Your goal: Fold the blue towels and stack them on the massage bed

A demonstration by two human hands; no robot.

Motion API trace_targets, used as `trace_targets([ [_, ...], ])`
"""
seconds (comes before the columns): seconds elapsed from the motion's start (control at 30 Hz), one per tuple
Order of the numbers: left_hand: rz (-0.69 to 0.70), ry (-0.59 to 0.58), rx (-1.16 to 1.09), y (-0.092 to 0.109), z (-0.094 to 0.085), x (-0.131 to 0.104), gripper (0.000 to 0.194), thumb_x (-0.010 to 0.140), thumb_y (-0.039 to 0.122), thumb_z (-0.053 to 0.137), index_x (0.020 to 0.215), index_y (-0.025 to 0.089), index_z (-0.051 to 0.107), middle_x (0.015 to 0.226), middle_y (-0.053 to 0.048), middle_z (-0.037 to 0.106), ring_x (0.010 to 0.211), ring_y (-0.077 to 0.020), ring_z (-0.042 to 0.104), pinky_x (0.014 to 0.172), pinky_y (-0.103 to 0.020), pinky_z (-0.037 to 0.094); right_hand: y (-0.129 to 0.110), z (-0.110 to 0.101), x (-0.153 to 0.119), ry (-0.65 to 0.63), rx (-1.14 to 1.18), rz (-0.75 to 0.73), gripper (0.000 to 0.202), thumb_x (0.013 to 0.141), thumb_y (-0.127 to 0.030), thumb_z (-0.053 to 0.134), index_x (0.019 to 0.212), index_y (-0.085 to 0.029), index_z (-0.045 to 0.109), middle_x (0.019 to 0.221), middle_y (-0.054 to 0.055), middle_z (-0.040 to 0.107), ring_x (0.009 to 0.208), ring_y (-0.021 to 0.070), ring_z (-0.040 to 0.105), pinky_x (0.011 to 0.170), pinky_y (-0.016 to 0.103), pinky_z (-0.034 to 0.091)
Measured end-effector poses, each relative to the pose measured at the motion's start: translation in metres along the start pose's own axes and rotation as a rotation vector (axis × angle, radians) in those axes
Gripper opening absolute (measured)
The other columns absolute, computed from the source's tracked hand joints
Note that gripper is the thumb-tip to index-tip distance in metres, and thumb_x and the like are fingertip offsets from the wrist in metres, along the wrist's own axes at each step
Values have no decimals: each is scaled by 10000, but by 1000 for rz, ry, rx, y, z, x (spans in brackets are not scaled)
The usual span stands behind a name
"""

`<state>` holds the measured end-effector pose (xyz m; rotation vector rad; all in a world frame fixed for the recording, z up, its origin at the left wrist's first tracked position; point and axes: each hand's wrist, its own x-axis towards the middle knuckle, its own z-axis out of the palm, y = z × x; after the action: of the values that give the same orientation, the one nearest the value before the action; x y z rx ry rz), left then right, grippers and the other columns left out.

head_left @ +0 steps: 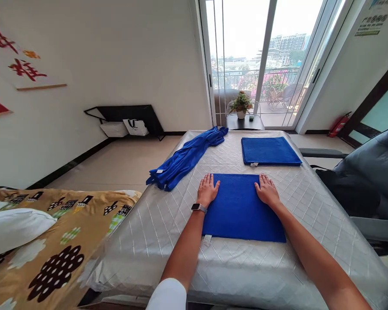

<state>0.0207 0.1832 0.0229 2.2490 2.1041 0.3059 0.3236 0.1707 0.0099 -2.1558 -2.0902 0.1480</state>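
Observation:
A blue cloth [241, 211] lies flat as a rectangle on the silvery quilted mattress [155, 254], a white tag at its near left edge. My left hand [208, 190], with a watch on the wrist, rests on its far left corner, fingers extended. On the far right corner lies my right hand [267, 189], palm down with the thumb spread inward. Beyond it sits a neatly folded stack of blue cloth [270, 150]. A loose, rumpled bundle of blue cloths [189, 159] stretches diagonally at the far left.
To the left is a bed with a patterned brown cover [93, 224] and a white pillow [19, 226]. A potted plant [241, 103] stands on a small table past the mattress. Dark grey padded furniture [371, 163] borders the right side.

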Motion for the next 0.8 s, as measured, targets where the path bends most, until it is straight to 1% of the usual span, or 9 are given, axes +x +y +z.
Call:
trace_targets([
  [0.17, -8, -6, -4, 1, -2, -1, 711, 1066, 530, 252, 1607, 75, 326, 1684, -157, 272, 1569, -259, 239, 1286, -407, 170, 0, -6, -4, -31, -24, 9, 698, 1060, -431, 170, 1637, -41, 216, 1709, 117, 188, 1587, 232, 139, 1284, 415, 111],
  [0.3, -8, 1, -20, 3, 0, -1, 702, 1066, 523, 270, 1603, 75, 336, 1678, -164, 284, 1566, -266, 248, 1285, -425, 177, 2, -5, -21, -38, -59, -12, 696, 1062, -426, 173, 1635, -34, 221, 1708, 128, 185, 1587, 249, 142, 1282, 429, 106],
  [0.47, -2, 37, -20, 0, 4, 1, 685, 1066, 518, 295, 1591, 82, 362, 1667, -165, 313, 1557, -268, 274, 1277, -435, 204, 1, 2, -42, -4, -54, -36, 703, 1062, -438, 179, 1633, -30, 225, 1707, 130, 182, 1586, 244, 146, 1282, 418, 110],
  [0.53, 6, 78, -7, -1, 0, 0, 666, 1068, 503, 306, 1584, 87, 377, 1662, -163, 327, 1553, -274, 282, 1274, -448, 217, 0, 4, -44, 2, -44, -26, 702, 1062, -435, 184, 1634, -30, 223, 1706, 129, 186, 1585, 241, 148, 1282, 412, 107],
  [0.6, 40, 157, 19, 3, -7, -2, 631, 1071, 464, 316, 1570, 87, 403, 1657, -163, 338, 1554, -287, 278, 1275, -468, 214, -2, 5, -44, 1, -34, -20, 700, 1062, -436, 190, 1635, -35, 223, 1707, 128, 182, 1587, 241, 141, 1282, 413, 99],
  [0.67, 101, 233, 33, 17, -14, -9, 594, 1074, 425, 316, 1539, 82, 454, 1638, -169, 376, 1543, -299, 301, 1272, -478, 224, -3, 4, -43, 0, -24, -18, 698, 1063, -436, 195, 1636, -38, 224, 1707, 130, 181, 1588, 243, 136, 1282, 418, 95],
  [0.7, 149, 245, 28, 28, -16, -15, 579, 1076, 415, 314, 1516, 81, 488, 1617, -172, 413, 1528, -301, 335, 1267, -473, 244, -4, 4, -42, 1, -20, -19, 699, 1063, -437, 197, 1635, -36, 226, 1706, 132, 184, 1587, 245, 138, 1282, 421, 97],
  [0.73, 212, 237, 13, 43, -16, -22, 567, 1080, 414, 310, 1491, 86, 522, 1591, -170, 454, 1506, -297, 377, 1258, -462, 270, -4, 4, -42, 5, -17, -21, 700, 1063, -439, 198, 1633, -33, 229, 1704, 134, 189, 1586, 248, 143, 1281, 423, 100],
  [0.8, 387, 178, -30, 77, -10, -38, 554, 1085, 437, 312, 1457, 114, 565, 1547, -150, 518, 1464, -279, 445, 1241, -437, 316, -4, 3, -42, 15, -14, -25, 703, 1061, -438, 202, 1629, -26, 237, 1700, 140, 203, 1583, 253, 159, 1280, 427, 110],
])
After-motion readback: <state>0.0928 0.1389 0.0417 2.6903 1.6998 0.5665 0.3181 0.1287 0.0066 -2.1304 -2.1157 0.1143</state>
